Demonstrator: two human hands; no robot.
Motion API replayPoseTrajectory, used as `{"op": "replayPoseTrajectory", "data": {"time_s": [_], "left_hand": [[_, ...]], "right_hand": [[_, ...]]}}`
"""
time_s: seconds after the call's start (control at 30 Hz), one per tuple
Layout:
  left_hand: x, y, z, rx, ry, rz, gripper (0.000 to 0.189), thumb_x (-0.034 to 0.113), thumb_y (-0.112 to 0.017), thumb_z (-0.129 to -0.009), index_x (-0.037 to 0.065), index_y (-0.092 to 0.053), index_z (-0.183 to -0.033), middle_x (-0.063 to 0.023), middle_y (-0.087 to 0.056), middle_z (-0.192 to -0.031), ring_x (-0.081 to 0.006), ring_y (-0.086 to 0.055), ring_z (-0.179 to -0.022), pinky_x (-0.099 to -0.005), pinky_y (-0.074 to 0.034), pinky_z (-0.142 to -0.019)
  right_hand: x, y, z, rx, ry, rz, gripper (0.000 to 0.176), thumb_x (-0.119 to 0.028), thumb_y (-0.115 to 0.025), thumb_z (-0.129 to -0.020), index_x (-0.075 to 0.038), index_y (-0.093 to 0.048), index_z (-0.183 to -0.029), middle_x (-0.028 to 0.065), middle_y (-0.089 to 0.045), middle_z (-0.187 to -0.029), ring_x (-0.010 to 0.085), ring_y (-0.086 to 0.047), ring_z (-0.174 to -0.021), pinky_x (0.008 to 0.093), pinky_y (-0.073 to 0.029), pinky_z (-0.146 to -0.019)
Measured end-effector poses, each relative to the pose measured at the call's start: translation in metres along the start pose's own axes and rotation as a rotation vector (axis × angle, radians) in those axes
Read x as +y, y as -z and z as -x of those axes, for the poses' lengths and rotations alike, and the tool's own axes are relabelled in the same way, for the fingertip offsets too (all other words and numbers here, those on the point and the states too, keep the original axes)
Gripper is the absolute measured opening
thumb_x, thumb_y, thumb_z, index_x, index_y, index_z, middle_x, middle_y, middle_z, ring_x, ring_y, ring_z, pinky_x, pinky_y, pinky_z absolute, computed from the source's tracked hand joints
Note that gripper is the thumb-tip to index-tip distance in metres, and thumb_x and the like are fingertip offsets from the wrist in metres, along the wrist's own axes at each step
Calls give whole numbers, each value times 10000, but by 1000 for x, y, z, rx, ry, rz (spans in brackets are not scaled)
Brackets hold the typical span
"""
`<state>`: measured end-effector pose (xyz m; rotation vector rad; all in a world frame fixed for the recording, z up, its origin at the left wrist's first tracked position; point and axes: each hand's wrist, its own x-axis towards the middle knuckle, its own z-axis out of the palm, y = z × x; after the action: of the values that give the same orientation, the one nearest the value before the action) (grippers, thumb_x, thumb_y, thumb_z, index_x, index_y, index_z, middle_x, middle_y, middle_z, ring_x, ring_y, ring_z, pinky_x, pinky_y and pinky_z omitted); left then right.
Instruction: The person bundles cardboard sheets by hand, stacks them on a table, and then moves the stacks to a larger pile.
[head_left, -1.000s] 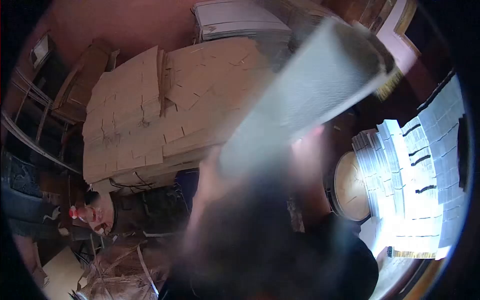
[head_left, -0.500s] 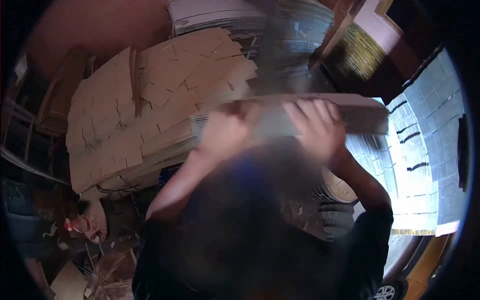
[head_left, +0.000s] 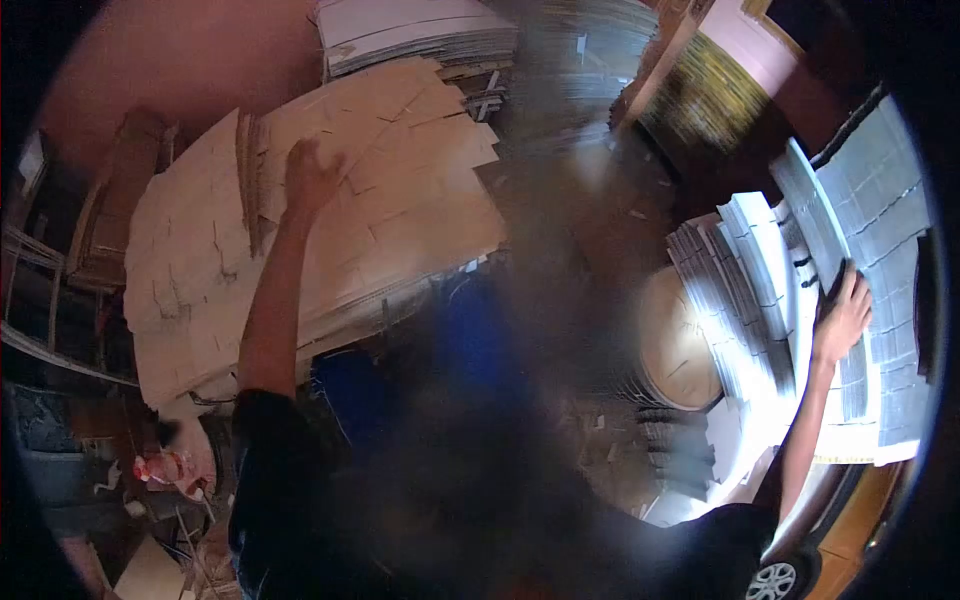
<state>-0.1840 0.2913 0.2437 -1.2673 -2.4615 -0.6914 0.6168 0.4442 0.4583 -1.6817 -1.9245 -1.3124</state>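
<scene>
My left hand (head_left: 316,175) is over the stack of flat brown cardboard sheets (head_left: 410,210), its fingers spread and nothing in them. On the right, my right hand (head_left: 845,315) lies with bent fingers at the edge of a pale cardboard bundle (head_left: 822,215), which stands tilted among brightly lit cardboard stacks. The thumb side of that hand is partly in shadow, and its fingertips press on the bundle's edge. A dark blur covers the middle of the view.
More stacked sheets (head_left: 420,35) lie at the back. Round cardboard pieces (head_left: 680,340) sit right of centre. A wooden post (head_left: 665,65) stands at upper right. Scraps (head_left: 185,530) litter the lower left, and a car wheel (head_left: 775,580) shows at lower right.
Both hands were together at a cardboard bundle in the middle. My left hand has let go and moved left over the brown stack; my right hand and the bundle have moved far right.
</scene>
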Motion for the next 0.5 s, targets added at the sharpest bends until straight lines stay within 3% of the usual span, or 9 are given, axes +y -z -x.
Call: {"op": "replayPoseTrajectory", "data": {"time_s": [0.03,0.07,0.1,0.13,0.17,0.23,0.33,0.43,0.5], "left_hand": [[-35,-9,-7,-102,163,-159,880,646,-562,-909,-7,-392,-1475,-270,-391,-1515,-363,-320,-1457,-451,-285,-1193],[-50,-6,-6,-86,167,-176,880,646,-562,-909,-7,-392,-1475,-270,-391,-1515,-363,-320,-1457,-451,-285,-1193],[-63,2,0,-212,245,-203,969,712,-538,-878,-16,-363,-1493,-265,-375,-1530,-372,-298,-1468,-462,-268,-1200],[-71,5,2,-338,329,-218,1058,779,-515,-848,-25,-333,-1510,-260,-358,-1545,-382,-275,-1480,-473,-250,-1206],[-75,4,-3,-316,342,-219,1058,779,-515,-848,-25,-333,-1510,-260,-358,-1545,-382,-275,-1480,-473,-250,-1206],[-77,1,-6,-299,312,-272,1214,865,-535,-750,-56,-317,-1510,-261,-335,-1561,-390,-244,-1492,-495,-219,-1212],[-80,7,-19,-468,378,-239,1278,898,-562,-687,-48,-322,-1511,-251,-322,-1572,-405,-251,-1487,-510,-214,-1209],[-70,16,-17,-448,377,-230,1246,889,-612,-652,-55,-441,-1447,-269,-421,-1504,-387,-365,-1437,-509,-302,-1165],[-47,53,-14,-495,430,-160,1120,835,-626,-704,-36,-510,-1397,-260,-486,-1449,-372,-437,-1381,-502,-347,-1131]], "right_hand": [[10,-35,8,-57,-37,73,691,-152,-685,-828,-124,-428,-1469,120,-538,-1338,313,-499,-1247,453,-388,-1035],[23,-74,25,-1,20,91,630,-190,-637,-877,-107,-424,-1465,117,-531,-1351,307,-500,-1250,451,-381,-1042],[28,-106,43,-116,-15,115,588,-215,-608,-912,-79,-423,-1453,133,-525,-1365,312,-493,-1263,447,-378,-1048],[30,-128,67,-137,60,155,609,-288,-626,-913,-60,-424,-1441,151,-525,-1357,318,-491,-1264,444,-378,-1046],[27,-137,84,-98,87,174,649,-407,-643,-912,-50,-452,-1419,167,-537,-1322,324,-497,-1249,445,-389,-1026],[21,-132,75,68,28,-33,645,-554,-596,-931,-27,-554,-1300,172,-580,-1221,345,-541,-1158,461,-417,-967],[12,-136,79,-49,16,-38,677,-628,-552,-923,-53,-566,-1280,143,-574,-1218,327,-539,-1151,466,-414,-962],[1,-141,79,6,-30,-35,628,-626,-537,-941,-68,-588,-1225,123,-594,-1163,302,-564,-1112,468,-439,-898],[-29,-133,83,164,-244,58,601,-618,-527,-955,-73,-602,-1196,131,-604,-1123,309,-594,-1050,473,-453,-836]]}}
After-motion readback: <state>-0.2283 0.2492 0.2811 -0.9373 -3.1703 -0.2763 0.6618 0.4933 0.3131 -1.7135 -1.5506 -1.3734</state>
